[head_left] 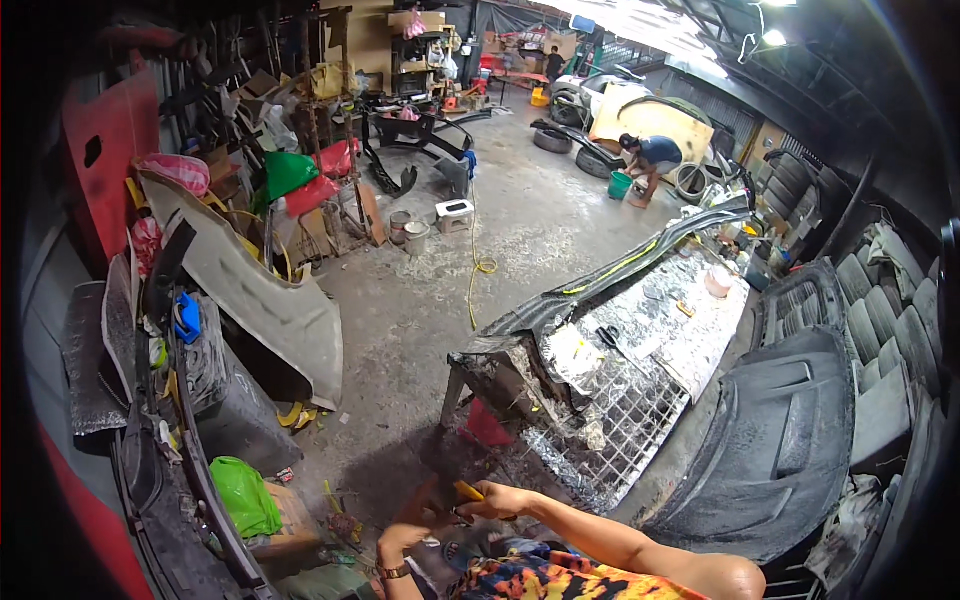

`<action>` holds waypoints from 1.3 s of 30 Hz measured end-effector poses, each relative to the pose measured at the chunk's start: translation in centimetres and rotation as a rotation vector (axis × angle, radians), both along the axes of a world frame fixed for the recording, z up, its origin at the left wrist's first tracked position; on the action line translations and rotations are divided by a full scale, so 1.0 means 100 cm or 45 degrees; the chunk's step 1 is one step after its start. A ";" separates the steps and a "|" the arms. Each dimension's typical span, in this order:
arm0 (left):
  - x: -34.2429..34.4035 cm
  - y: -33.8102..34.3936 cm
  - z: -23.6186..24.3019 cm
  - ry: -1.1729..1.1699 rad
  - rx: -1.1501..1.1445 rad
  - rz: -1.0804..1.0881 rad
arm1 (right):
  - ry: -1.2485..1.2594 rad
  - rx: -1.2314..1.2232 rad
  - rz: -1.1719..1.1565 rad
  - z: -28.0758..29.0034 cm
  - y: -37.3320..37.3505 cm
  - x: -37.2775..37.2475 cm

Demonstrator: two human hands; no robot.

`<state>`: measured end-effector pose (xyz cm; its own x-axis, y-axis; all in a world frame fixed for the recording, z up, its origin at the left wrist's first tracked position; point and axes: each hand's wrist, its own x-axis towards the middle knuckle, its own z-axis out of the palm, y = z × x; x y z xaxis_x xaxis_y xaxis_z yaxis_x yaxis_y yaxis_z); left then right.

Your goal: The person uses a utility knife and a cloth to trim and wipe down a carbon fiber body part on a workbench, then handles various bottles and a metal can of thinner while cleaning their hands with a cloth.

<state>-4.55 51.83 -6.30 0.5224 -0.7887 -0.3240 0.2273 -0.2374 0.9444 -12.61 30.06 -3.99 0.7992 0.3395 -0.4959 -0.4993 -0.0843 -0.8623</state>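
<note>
Both my hands are close together low in the middle of the view, in front of my brightly patterned shirt. My right hand (497,502) is closed on a small yellow object (467,491), whose kind I cannot make out. Just beside it, my left hand (412,518), with a band on the wrist, has its fingers curled; a dark shape lies against them, too dim to name. Right of my hands stands a worktable with a metal grid top (632,420), partly covered by a stained white sheet (680,310). A pair of black-handled scissors (612,338) lies on it.
A long black bumper-like part (590,290) runs along the table's far edge. Black car hood panels (765,440) lean at right. A grey panel (255,290) and a green bag (245,495) are at left. Farther off, a person (655,155) bends by a green bucket (620,184).
</note>
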 end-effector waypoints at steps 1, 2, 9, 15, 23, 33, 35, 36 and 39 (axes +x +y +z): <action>0.005 0.002 0.004 -0.010 -0.010 0.054 | 0.087 0.007 -0.011 -0.009 0.000 0.006; 0.013 0.000 0.013 -0.065 0.007 0.081 | 0.069 0.061 -0.097 -0.018 0.001 0.012; 0.081 -0.021 0.048 0.021 -0.216 0.790 | -0.039 -0.193 -0.454 -0.059 -0.013 0.036; 0.182 -0.036 -0.026 0.148 -0.378 0.730 | -0.427 -0.896 -0.277 -0.059 -0.032 0.081; 0.308 -0.126 -0.090 0.213 -0.110 0.553 | -0.404 -0.867 -0.522 -0.005 -0.033 0.151; 0.465 -0.159 -0.134 0.559 -0.141 0.153 | -0.361 -0.583 -1.056 -0.087 -0.026 0.296; 0.496 -0.139 -0.144 0.517 -0.105 0.280 | -0.396 -0.371 -1.201 -0.096 -0.028 0.344; 0.516 -0.129 -0.145 0.559 -0.046 0.279 | -0.328 -0.377 -1.223 -0.104 -0.034 0.362; 0.578 -0.099 -0.140 0.609 0.127 0.410 | -0.227 -0.390 -1.363 -0.126 -0.049 0.407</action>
